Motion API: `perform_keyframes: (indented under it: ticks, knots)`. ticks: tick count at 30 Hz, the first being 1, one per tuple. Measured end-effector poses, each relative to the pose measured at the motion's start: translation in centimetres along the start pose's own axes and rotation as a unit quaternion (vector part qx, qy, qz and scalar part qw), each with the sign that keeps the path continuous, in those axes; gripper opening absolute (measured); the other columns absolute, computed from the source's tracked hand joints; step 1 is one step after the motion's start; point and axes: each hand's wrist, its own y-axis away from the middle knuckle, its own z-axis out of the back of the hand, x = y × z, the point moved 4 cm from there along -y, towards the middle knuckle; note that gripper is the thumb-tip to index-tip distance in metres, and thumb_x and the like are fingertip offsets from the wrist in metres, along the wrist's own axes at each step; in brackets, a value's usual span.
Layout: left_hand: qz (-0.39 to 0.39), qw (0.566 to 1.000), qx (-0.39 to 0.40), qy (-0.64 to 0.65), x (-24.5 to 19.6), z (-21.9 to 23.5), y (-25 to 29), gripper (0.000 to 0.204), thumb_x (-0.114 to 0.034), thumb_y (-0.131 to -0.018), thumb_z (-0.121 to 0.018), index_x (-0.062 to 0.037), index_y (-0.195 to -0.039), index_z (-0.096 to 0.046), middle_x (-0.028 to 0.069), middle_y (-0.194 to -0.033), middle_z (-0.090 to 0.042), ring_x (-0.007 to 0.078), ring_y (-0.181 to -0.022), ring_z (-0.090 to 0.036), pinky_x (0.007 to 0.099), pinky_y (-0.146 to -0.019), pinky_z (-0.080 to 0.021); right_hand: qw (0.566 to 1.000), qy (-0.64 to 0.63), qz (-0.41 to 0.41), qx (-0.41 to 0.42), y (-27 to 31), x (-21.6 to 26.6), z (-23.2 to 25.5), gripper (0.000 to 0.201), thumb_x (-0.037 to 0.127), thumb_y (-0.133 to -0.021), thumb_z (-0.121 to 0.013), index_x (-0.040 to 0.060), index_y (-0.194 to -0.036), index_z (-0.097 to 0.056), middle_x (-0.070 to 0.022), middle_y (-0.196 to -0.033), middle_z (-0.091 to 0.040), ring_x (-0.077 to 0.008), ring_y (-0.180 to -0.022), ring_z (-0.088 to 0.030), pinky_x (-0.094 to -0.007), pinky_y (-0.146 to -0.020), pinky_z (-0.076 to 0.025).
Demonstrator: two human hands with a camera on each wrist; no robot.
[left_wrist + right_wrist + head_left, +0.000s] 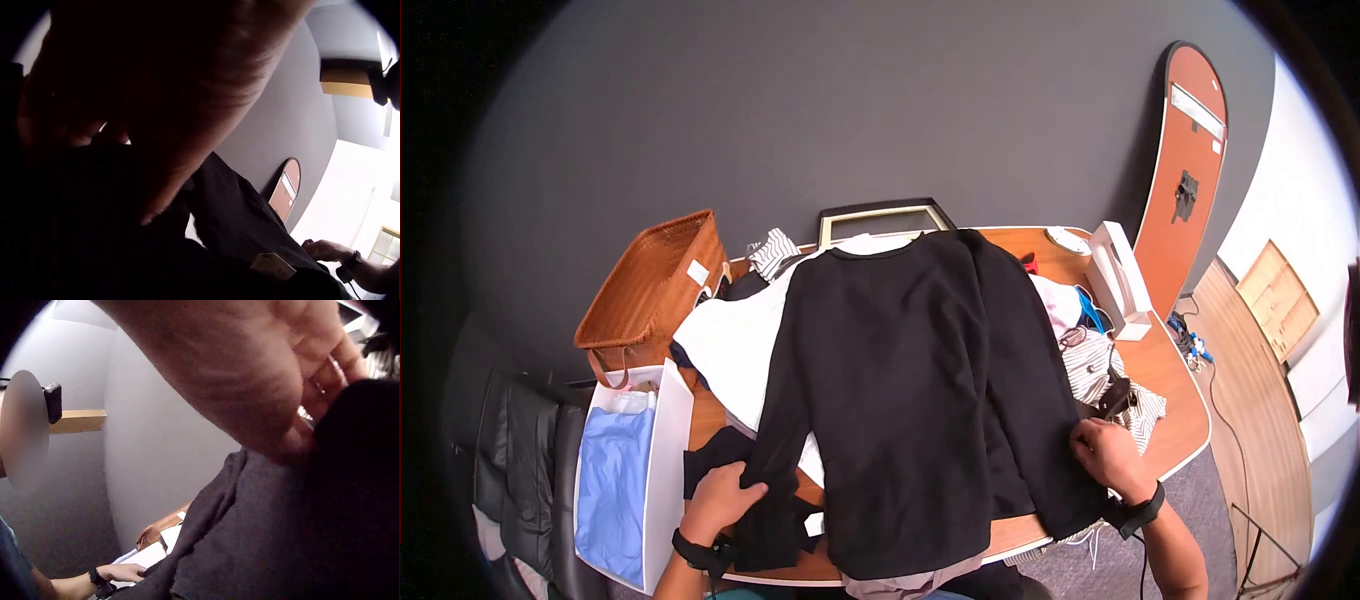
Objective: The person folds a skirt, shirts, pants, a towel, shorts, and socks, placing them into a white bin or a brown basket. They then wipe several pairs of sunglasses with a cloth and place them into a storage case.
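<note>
A black long-sleeved top lies spread over a pile of clothes, its neck at the far side and its hem by the near table edge. My left hand grips its left sleeve near the cuff, thumb pointing inward. On the other side, my right hand pinches the outer edge of the right sleeve. Dark cloth fills much of the right wrist view, below the curled fingers. In the left wrist view, the thumb and fingers close around black fabric. Under the top lies a white shirt.
A brown wicker basket stands back left, behind a white box with blue cloth. Striped clothing and a white holder lie on the right of the wooden table. A frame leans against the wall.
</note>
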Motion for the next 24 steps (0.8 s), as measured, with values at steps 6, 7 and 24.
perform_keyframes:
  ticks: [6,7,24]
  knots:
    - [0.011,0.934,-0.152,0.323,2.4,1.9,-0.8,0.022,-0.018,-0.090,-0.062,0.0039,-0.090,-0.056,0.0096,-0.075,-0.057,0.0157,-0.070,-0.054,0.0331,-0.065,-0.046,0.885,-0.448,-0.072,-0.102,0.8,-3.4,3.8,0.005,0.015,-0.096,-0.058,0.0100,-0.093,-0.058,0.0062,-0.084,-0.053,-0.0033,-0.075,-0.047,-0.0192,-0.067,-0.039]
    - [0.029,0.907,-0.157,0.391,2.2,2.5,-0.8,0.018,-0.016,-0.092,-0.060,0.0019,-0.090,-0.056,0.0050,-0.077,-0.057,0.0124,-0.071,-0.053,0.0304,-0.065,-0.046,0.836,-0.510,-0.067,-0.190,0.8,-5.2,5.1,0.005,0.014,-0.094,-0.060,0.0106,-0.093,-0.057,0.0067,-0.082,-0.053,-0.0035,-0.073,-0.048,-0.0193,-0.064,-0.039]
    - [-0.015,0.925,-0.283,0.255,4.6,5.9,-2.3,0.015,-0.009,-0.092,-0.058,0.0006,-0.103,-0.053,0.0087,-0.095,-0.060,0.0185,-0.093,-0.058,0.0305,-0.082,-0.045,0.843,0.114,-0.008,-0.526,-3.9,-14.7,16.6,0.037,0.007,-0.083,-0.066,0.0006,-0.118,-0.054,-0.0143,-0.100,-0.061,-0.0254,-0.092,-0.059,-0.0362,-0.080,-0.048]
